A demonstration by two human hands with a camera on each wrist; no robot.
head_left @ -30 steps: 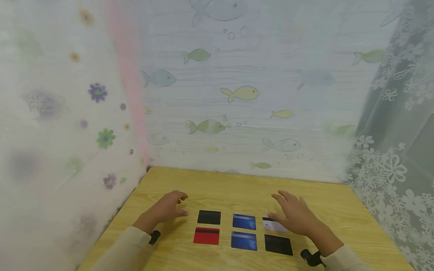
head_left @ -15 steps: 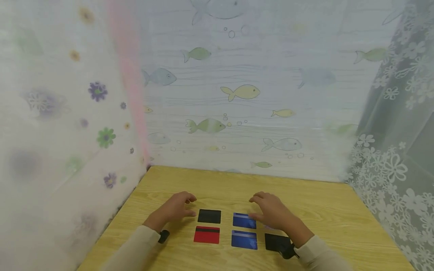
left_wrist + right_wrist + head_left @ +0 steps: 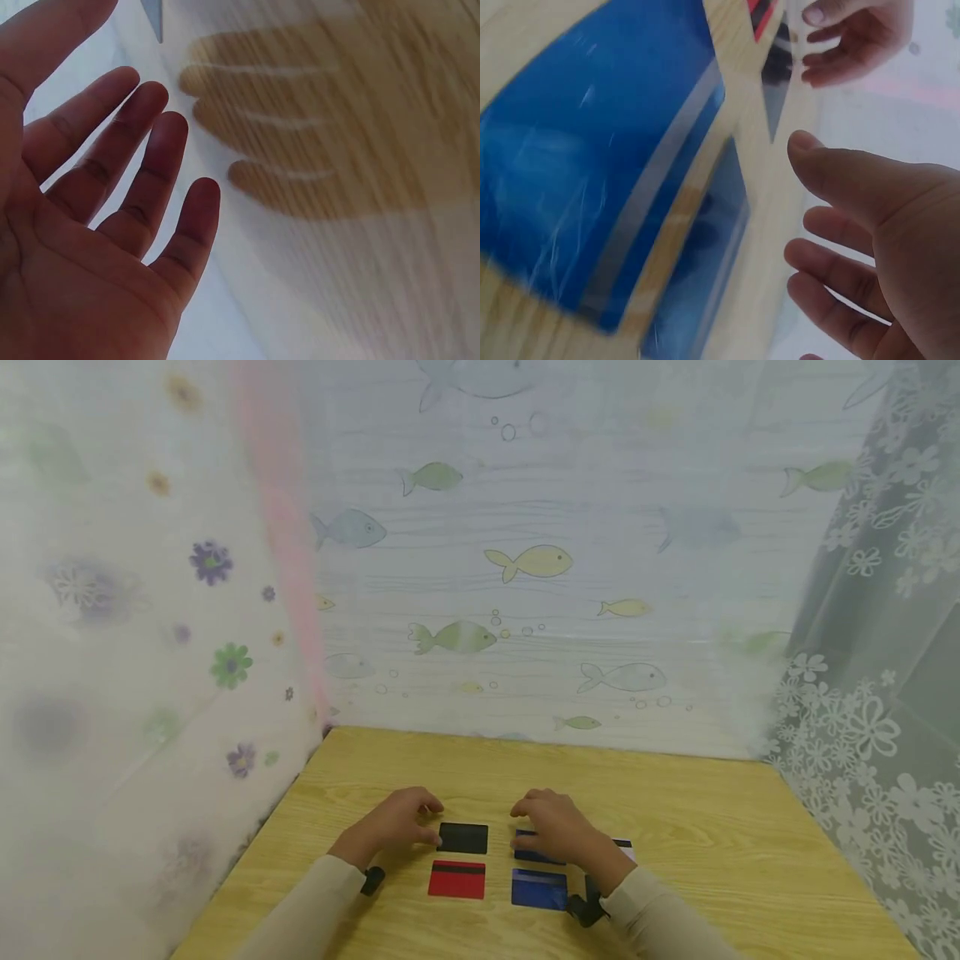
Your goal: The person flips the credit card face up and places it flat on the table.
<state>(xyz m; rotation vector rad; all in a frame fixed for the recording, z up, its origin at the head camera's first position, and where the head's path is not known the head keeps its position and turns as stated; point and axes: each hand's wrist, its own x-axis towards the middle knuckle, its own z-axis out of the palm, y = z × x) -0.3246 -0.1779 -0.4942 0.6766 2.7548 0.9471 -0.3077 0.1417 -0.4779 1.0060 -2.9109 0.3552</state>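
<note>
My left hand (image 3: 401, 821) hovers with loosely bent fingers, its thumb tip right at the left edge of a black card (image 3: 463, 838). A red card (image 3: 456, 880) with a dark stripe lies just nearer. My right hand (image 3: 558, 828) is over the far blue card (image 3: 528, 857) and hides part of it; its fingers are relaxed around nothing. The near blue card (image 3: 536, 891) lies flat below it. In the left wrist view the palm (image 3: 97, 240) is bare. The right wrist view has the right hand (image 3: 885, 240) beside the two blue cards.
A white card (image 3: 625, 848) shows past the right wrist. Another black card (image 3: 592, 887) is mostly hidden by the right sleeve and wrist camera (image 3: 585, 910). The wooden table (image 3: 675, 802) meets a fish-print curtain (image 3: 540, 693) at the back.
My right hand has moved left, from the white card to over the far blue card, uncovering part of the white one. My left hand has shifted slightly right to the black card's edge.
</note>
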